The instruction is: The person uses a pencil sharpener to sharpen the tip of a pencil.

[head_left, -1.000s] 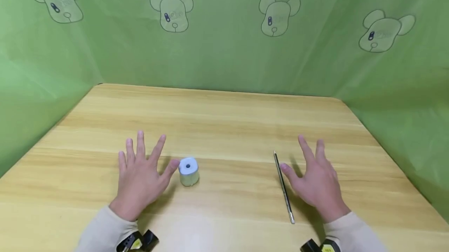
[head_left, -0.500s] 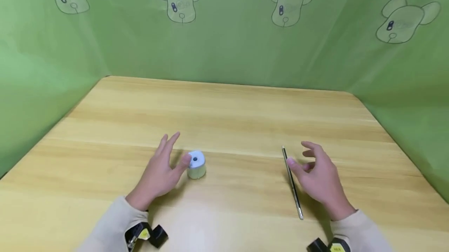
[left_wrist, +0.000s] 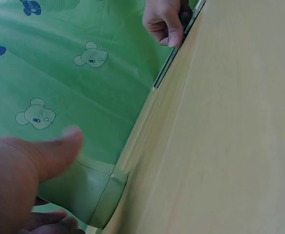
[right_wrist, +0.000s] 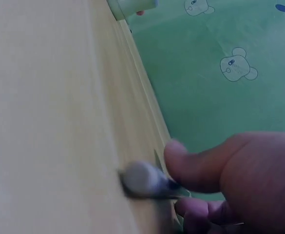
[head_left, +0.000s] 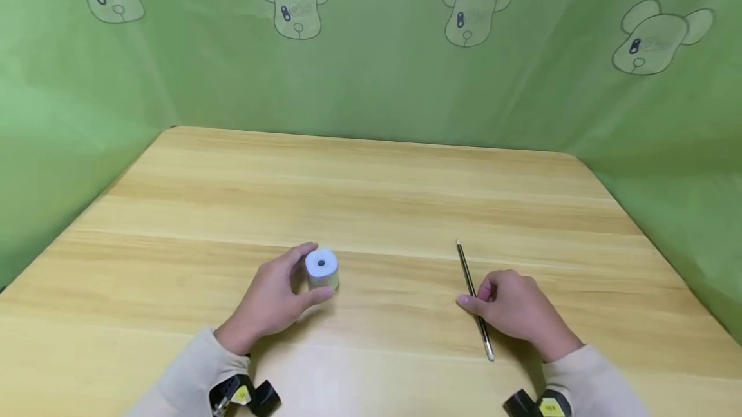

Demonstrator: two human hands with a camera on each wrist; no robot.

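Note:
In the head view a pencil sharpener (head_left: 322, 270) with a white, holed top and a translucent pale green body stands upright on the table. My left hand (head_left: 266, 301) reaches around it, index finger near its far edge and thumb across its near side, a gap showing at the palm. The left wrist view has the thumb (left_wrist: 59, 151) over part of the sharpener (left_wrist: 98, 190). My right hand (head_left: 516, 307) pinches a dark pencil (head_left: 466, 269) near its middle between thumb and finger. The pencil's blurred blunt end (right_wrist: 141, 178) faces the right wrist camera.
The wood-grain table (head_left: 377, 198) is ringed at the back and sides by a green curtain (head_left: 371, 82) printed with bear heads. Black devices (head_left: 237, 394) are strapped to both wrists below light sleeves.
The left hand has turned and moved right, bringing its fingers around the pencil sharpener. The right hand has lowered from beside the pencil and now pinches it. The head view has tilted slightly.

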